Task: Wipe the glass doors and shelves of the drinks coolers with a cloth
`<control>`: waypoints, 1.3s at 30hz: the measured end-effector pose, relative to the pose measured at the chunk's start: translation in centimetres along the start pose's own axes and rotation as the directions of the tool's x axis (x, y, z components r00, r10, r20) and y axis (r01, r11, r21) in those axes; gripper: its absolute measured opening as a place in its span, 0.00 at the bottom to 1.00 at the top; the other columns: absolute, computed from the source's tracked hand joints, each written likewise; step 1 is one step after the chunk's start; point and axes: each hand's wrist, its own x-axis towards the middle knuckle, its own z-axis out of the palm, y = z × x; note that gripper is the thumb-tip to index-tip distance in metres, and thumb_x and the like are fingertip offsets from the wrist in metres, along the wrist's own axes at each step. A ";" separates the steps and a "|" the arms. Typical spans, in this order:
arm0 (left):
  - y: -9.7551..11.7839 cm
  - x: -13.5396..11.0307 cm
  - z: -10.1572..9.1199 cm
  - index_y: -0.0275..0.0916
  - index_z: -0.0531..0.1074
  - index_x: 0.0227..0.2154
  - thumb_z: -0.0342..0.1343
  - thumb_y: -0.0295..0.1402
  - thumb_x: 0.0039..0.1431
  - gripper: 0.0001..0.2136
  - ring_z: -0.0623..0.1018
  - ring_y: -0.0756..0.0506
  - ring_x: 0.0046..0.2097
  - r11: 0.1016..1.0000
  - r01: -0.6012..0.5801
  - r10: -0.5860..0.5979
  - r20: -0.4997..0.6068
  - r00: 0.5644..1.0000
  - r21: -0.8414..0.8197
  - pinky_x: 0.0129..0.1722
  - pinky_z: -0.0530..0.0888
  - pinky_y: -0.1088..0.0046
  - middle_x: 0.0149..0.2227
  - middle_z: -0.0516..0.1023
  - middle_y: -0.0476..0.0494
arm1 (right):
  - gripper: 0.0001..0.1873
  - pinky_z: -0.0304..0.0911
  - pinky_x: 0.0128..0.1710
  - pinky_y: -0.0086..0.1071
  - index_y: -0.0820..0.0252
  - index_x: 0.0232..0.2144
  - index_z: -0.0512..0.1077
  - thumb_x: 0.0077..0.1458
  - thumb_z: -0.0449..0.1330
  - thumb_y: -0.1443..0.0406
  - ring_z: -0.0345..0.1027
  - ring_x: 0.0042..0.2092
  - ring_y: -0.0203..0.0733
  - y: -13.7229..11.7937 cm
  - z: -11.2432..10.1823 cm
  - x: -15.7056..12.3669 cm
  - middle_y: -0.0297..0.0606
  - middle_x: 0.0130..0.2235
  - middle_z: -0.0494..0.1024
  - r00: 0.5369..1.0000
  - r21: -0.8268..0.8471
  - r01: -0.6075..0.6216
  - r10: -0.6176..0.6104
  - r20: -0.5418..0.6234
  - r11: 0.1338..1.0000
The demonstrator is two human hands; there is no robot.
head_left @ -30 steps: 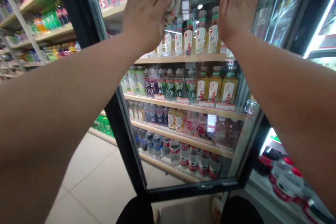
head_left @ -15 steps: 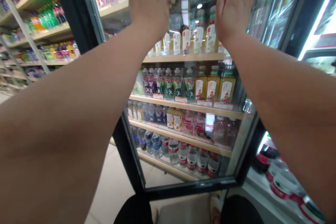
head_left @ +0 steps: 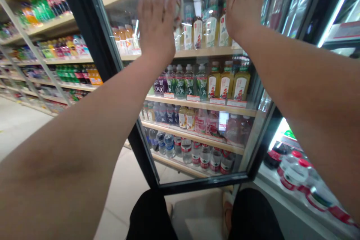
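A crumpled, off-white cloth with reddish markings (head_left: pixel 179 5) lies under the left hand (head_left: pixel 157 20), against the near face of a tall, black-framed glass door (head_left: pixel 202 184). The cloth shows past the fingers on their right side and a little beyond the fingertips; bunched as it is, it has no clear long axis, though its visible edge runs roughly along the fingers. The left hand is much the nearer one, holding the cloth beneath its palm with the fingers stretched upward.

The right hand (head_left: pixel 245 7) is well apart, to the right and level with the upper part of the door. It is spread flat and appears bare, the thumb toward the left; its fingertips are cut off at the top, and whether its palm touches the glass I cannot tell.

The pane is smooth and shiny, with a hard white reflection (head_left: pixel 197 0) between the hands. Through it show pale, wood-toned shelves (head_left: pixel 180 101) bearing squarish amber plastic bottles (head_left: pixel 225 82) and, lower down, rounded clear water bottles (head_left: pixel 186 152). Near right, large transparent bottles with red caps (head_left: pixel 294 175) stand under bright light. Glossy pale floor tiles (head_left: pixel 120 191) and soft, matte black trousers (head_left: pixel 152 217) fill the near side.
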 end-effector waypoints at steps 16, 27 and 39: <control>1.5 -7.2 -1.2 0.44 0.49 0.75 0.53 0.41 0.58 0.42 0.36 0.47 0.77 0.985 -0.024 0.027 0.018 0.999 -0.173 0.78 0.41 0.59 0.78 0.36 0.54 | 0.28 0.50 0.77 0.53 0.52 0.69 0.63 0.69 0.53 0.64 0.47 0.76 0.51 -1.9 2.9 -8.3 0.35 0.74 0.56 0.676 0.169 0.696 -0.716 0.176 0.698; -2.2 -12.8 0.9 0.55 0.51 0.75 0.48 0.38 0.70 0.32 0.41 0.37 0.78 0.999 0.049 -0.049 -0.070 0.996 -0.006 0.75 0.37 0.37 0.77 0.48 0.50 | 0.30 0.51 0.75 0.57 0.38 0.66 0.67 0.69 0.41 0.66 0.53 0.74 0.48 -3.0 8.2 -12.4 0.24 0.69 0.66 0.828 0.177 0.561 -0.551 -0.107 0.809; -2.0 -12.9 0.8 0.54 0.52 0.75 0.47 0.39 0.69 0.32 0.34 0.38 0.77 0.986 0.140 -0.139 0.015 0.990 -0.089 0.73 0.24 0.40 0.77 0.41 0.56 | 0.33 0.41 0.76 0.65 0.40 0.74 0.54 0.68 0.49 0.60 0.38 0.78 0.52 -0.7 8.9 -12.5 0.30 0.75 0.54 0.787 0.132 0.616 -0.613 -0.072 0.776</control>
